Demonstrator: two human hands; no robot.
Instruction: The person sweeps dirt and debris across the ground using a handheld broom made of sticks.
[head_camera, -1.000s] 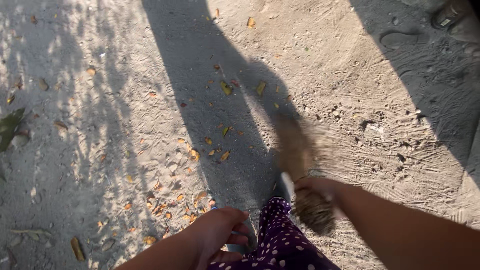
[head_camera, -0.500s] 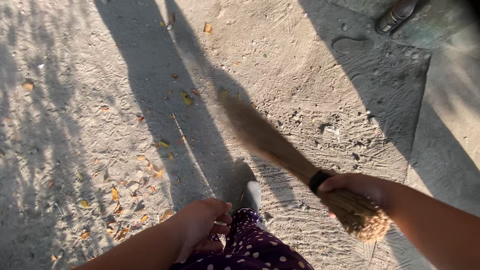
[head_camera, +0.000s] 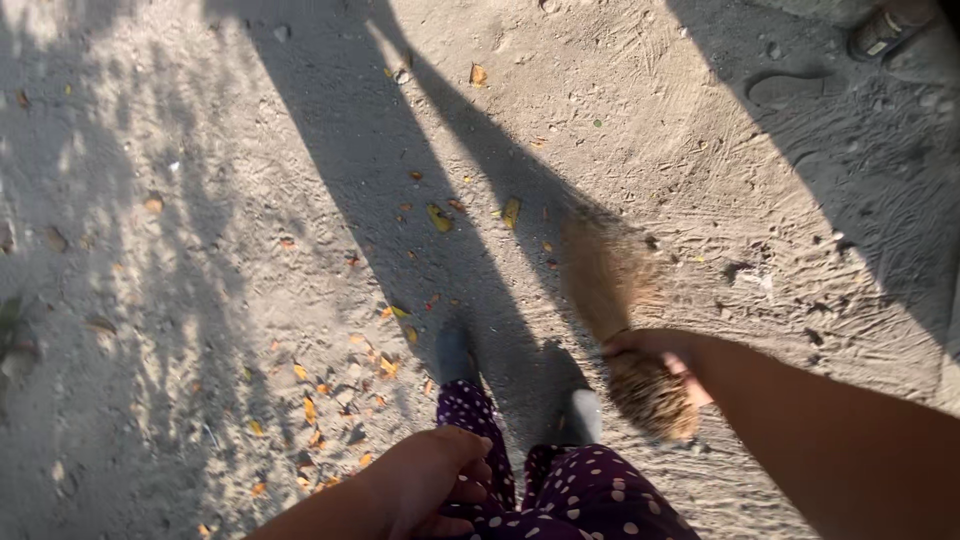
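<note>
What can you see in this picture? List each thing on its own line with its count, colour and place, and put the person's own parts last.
Broom: one, straw-brown, bundled, centre right, blurred bristles on the ground, butt end below the right hand.
Fallen leaves: many, yellow and orange, scattered across the centre and lower left.
Sandy ground: grey-brown, fills the view, crossed by long shadows and sweep marks.
Footprint: one, pressed into the sand, upper right.
Dark object: one, top right corner, too cut off to tell.
Shoes: two, grey, lower centre.
Clothing: purple with white dots, bottom centre.
Left hand: one, bottom centre, on the clothing.
Right hand: one, right of centre, gripping the broom.
</note>
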